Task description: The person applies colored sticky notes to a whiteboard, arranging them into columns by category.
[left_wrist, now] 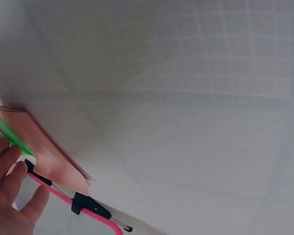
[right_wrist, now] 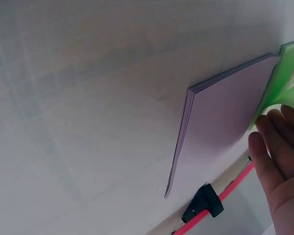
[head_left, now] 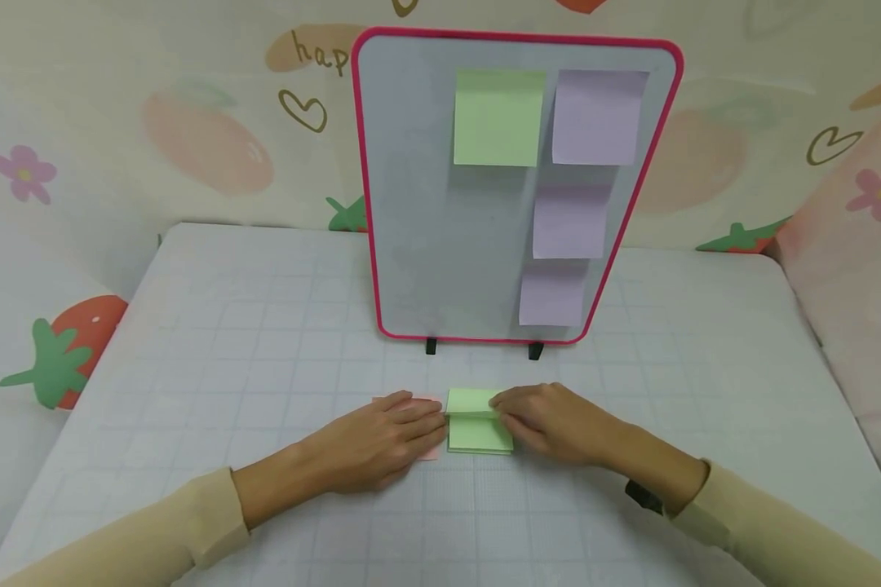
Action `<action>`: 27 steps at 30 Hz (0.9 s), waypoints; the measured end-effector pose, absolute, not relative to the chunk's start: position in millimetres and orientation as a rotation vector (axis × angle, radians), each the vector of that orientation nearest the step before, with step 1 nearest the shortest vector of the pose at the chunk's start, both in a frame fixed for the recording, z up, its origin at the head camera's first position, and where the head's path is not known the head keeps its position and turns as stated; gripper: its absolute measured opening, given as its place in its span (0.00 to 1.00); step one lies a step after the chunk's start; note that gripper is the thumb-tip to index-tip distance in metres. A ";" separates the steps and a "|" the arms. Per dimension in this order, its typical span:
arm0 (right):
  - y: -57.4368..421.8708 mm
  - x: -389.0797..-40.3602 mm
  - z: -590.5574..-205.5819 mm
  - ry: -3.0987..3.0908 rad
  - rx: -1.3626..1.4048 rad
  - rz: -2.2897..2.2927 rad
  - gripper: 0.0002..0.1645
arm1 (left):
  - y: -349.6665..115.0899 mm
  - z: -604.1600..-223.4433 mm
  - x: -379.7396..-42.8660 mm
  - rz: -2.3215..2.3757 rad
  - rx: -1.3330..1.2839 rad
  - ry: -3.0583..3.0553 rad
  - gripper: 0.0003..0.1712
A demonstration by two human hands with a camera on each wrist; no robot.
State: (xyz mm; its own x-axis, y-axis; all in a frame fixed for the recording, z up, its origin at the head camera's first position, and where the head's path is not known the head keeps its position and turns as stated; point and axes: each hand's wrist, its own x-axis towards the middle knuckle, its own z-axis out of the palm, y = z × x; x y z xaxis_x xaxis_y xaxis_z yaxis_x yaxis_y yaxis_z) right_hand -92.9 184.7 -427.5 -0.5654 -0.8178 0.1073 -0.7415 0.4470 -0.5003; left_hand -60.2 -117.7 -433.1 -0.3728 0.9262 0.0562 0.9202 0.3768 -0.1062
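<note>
My left hand (head_left: 385, 440) lies palm down over a pink sticky note pad (left_wrist: 49, 152), its fingers extended toward the green pad's left edge. Just right of it, a green sticky note pad (head_left: 479, 436) lies on the table. Its top sheet (head_left: 470, 400) is peeled up from the near side and bent back. The right hand (head_left: 558, 420) pinches that sheet at its right edge. A purple sticky note pad (right_wrist: 230, 107) sits under the right hand, hidden in the head view but plain in the right wrist view, beside the green pad.
Behind the pads stands a whiteboard (head_left: 440, 244) with a pink frame and black feet (head_left: 431, 346). It bears one green note (head_left: 498, 118) at the top and a right-hand column of three purple notes (head_left: 569, 222). A grid-patterned cloth (head_left: 264, 326) covers the table.
</note>
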 end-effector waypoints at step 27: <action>185.1 -98.2 -420.8 2.515 -1.282 -0.805 0.11 | -107.1 -436.0 -55.0 0.100 -1.751 -2.457 0.23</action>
